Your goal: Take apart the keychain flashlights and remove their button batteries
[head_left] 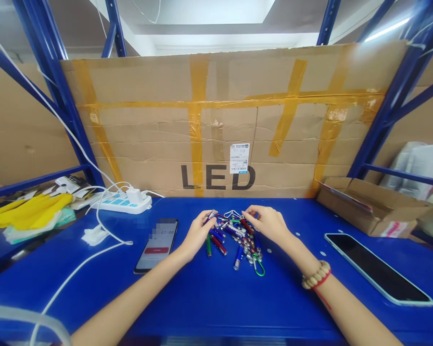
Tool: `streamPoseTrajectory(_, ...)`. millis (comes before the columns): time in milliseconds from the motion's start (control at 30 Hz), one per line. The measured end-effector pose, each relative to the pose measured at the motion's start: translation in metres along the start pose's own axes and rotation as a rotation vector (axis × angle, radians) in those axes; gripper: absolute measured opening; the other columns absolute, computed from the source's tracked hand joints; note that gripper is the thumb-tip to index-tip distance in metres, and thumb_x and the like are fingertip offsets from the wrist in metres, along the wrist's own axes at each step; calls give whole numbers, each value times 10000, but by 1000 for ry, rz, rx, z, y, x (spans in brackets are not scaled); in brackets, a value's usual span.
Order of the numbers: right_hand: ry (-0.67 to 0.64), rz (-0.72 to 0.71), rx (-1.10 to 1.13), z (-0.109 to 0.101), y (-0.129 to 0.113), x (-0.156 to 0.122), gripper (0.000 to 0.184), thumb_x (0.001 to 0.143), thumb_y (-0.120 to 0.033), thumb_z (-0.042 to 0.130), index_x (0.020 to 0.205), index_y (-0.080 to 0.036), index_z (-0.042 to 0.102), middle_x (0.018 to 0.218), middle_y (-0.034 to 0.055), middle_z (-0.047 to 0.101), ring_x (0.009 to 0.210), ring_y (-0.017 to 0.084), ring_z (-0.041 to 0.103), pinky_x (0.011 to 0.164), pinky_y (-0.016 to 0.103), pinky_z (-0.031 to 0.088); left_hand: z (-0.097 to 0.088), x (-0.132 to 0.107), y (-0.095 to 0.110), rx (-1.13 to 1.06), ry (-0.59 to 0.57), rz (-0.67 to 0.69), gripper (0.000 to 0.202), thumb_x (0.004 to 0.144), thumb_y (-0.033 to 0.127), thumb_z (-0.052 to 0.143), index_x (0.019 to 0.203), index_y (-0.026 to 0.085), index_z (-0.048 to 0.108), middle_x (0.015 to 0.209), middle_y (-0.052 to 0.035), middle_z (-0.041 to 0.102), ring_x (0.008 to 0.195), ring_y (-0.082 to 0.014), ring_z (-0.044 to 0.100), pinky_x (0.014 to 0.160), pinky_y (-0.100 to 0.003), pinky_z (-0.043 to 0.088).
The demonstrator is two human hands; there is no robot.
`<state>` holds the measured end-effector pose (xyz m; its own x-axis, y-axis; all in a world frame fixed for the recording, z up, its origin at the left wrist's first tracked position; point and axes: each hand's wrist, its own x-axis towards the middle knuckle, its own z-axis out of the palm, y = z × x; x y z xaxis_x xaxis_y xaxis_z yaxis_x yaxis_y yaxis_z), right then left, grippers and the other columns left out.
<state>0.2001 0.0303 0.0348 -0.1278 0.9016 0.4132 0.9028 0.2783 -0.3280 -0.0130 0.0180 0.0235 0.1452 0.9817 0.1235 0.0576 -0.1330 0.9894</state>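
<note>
A loose pile of small metal keychain flashlights [234, 231] in blue, red, green and purple lies on the blue tabletop. My left hand [198, 234] is at the pile's left side, its fingers closed around a small keychain flashlight [212, 214] with a silvery end. At the pile's right side is my right hand [269, 223], fingers bent and pinched close to a red flashlight [247, 226]; what they grip, if anything, is hidden. A silver carabiner [232, 213] shows between the hands. Toward me, a green carabiner [259, 265] hangs off the pile's near edge.
A lit phone [158, 246] lies left of the pile, and a dark-screened phone [378, 268] lies right. A white power strip [124, 203] with cables stands at the back left. An open cardboard box [375, 204] sits back right. Taped cardboard [159, 134] forms the back wall.
</note>
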Motion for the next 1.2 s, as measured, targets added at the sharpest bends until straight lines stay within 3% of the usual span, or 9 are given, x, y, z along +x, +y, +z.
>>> streamPoseTrajectory(100, -150, -115, 4, 5, 3, -1, 192, 828, -370, 506, 804, -269, 667, 782, -28, 672, 676, 134, 591, 529, 218, 315, 0, 1, 3, -48, 66, -72, 293, 704, 219, 549, 977, 131, 610, 608, 28, 476, 526, -74, 391, 481, -196, 260)
streamPoseTrajectory(200, -203, -195, 15, 9, 2, -3, 195, 845, -337, 490, 851, -266, 671, 859, -12, 657, 725, 134, 591, 566, 227, 362, -1, 2, 2, -92, 78, -116, 260, 666, 193, 516, 898, 117, 606, 557, 47, 425, 466, -57, 327, 443, -195, 205)
streamPoseTrajectory(433, -130, -266, 38, 14, 1, -4, 268, 886, -190, 401, 986, -229, 646, 1006, 46, 618, 933, 168, 574, 798, 294, 439, 0, 1, -4, -127, 22, -132, 286, 641, 241, 495, 883, 118, 587, 563, 52, 393, 455, -45, 286, 440, -191, 167)
streamPoseTrajectory(600, -82, -239, 8, 22, 10, 1, 349, 873, -100, 341, 1028, -218, 631, 1055, 60, 618, 981, 188, 557, 833, 343, 432, 3, -4, 1, -195, -55, -160, 277, 613, 232, 498, 855, 120, 573, 565, 41, 398, 463, -50, 294, 439, -194, 160)
streamPoseTrajectory(800, -108, -172, -12, 21, 21, 3, 307, 856, -132, 388, 982, -221, 653, 1067, 50, 631, 990, 188, 576, 831, 327, 440, 2, -5, 6, -417, -189, -277, 253, 659, 271, 406, 847, 134, 504, 534, 26, 421, 417, -63, 293, 416, -197, 166)
streamPoseTrajectory(1000, -63, -53, -49, 8, 25, 5, 245, 844, -181, 452, 955, -238, 664, 1025, 32, 657, 955, 196, 595, 814, 336, 442, 0, -4, 6, -445, -204, -325, 171, 722, 314, 368, 765, 161, 431, 524, 21, 423, 406, -65, 307, 411, -196, 170)
streamPoseTrajectory(1200, -76, -246, 60, 8, 16, 2, 216, 865, -291, 478, 934, -224, 671, 954, 43, 666, 908, 188, 599, 793, 310, 447, 1, -4, 6, -436, -176, -291, 165, 719, 306, 382, 758, 159, 444, 509, 29, 403, 407, -63, 300, 404, -189, 157)
